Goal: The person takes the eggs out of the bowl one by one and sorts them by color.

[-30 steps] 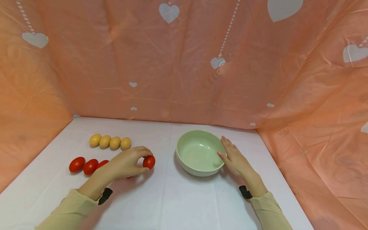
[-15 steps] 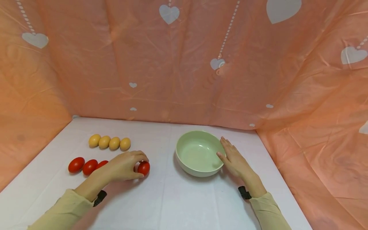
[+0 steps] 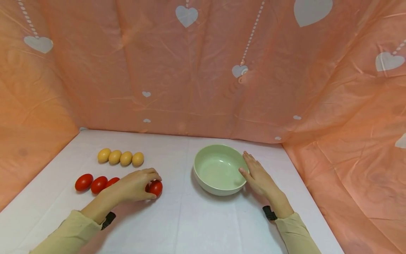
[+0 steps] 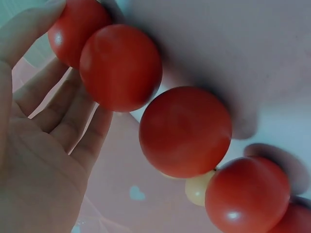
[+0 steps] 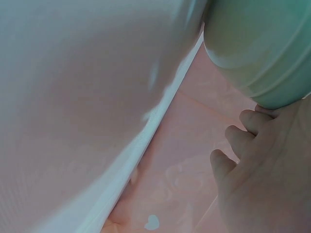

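My left hand (image 3: 133,185) pinches a red tomato (image 3: 156,188) between thumb and fingers, at the right end of a row of tomatoes. The same held tomato (image 4: 75,31) appears at top left in the left wrist view, right beside another tomato (image 4: 121,68). More tomatoes (image 3: 84,182) lie to the left, partly hidden by my wrist. My right hand (image 3: 261,178) rests with extended fingers against the right side of a pale green bowl (image 3: 206,181). Nothing lies inside the bowl. The right wrist view shows fingers touching the bowl's outer wall (image 5: 262,48).
Several yellow, egg-shaped items (image 3: 126,158) stand in a row behind the tomatoes. A white cloth covers the table (image 3: 203,225). An orange curtain (image 3: 190,106) with pale hearts encloses the back and both sides.
My left hand has moved left and toward me with the tomato, bringing it down to the row's right end. My right hand stays at the bowl.
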`<action>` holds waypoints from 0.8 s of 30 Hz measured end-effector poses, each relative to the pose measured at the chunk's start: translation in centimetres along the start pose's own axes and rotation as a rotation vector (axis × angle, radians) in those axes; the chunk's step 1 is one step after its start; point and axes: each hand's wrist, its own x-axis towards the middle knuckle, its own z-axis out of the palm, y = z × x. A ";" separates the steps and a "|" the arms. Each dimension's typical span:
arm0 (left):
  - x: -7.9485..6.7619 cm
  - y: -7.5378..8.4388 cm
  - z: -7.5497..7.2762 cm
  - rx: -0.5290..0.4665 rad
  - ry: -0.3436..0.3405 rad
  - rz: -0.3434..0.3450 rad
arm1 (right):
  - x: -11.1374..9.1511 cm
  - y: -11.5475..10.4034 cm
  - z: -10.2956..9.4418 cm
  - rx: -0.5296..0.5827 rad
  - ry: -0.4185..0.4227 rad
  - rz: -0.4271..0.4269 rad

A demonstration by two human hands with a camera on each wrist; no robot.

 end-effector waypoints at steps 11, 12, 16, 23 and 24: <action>0.0 -0.1 -0.1 -0.031 -0.018 -0.025 | -0.1 0.2 0.0 -0.003 0.001 0.011; 0.1 -0.1 -0.1 -0.030 -0.018 -0.020 | -0.2 0.3 0.1 -0.004 0.002 0.011; 0.2 -0.1 0.0 -0.024 -0.009 0.002 | -0.3 0.4 0.1 -0.012 0.004 0.015; 0.4 0.1 0.1 -0.002 0.033 0.021 | -0.3 0.7 -0.2 -0.029 0.021 0.020; 0.4 0.1 0.0 0.005 0.042 0.020 | -0.3 0.6 -0.3 -0.024 0.026 0.021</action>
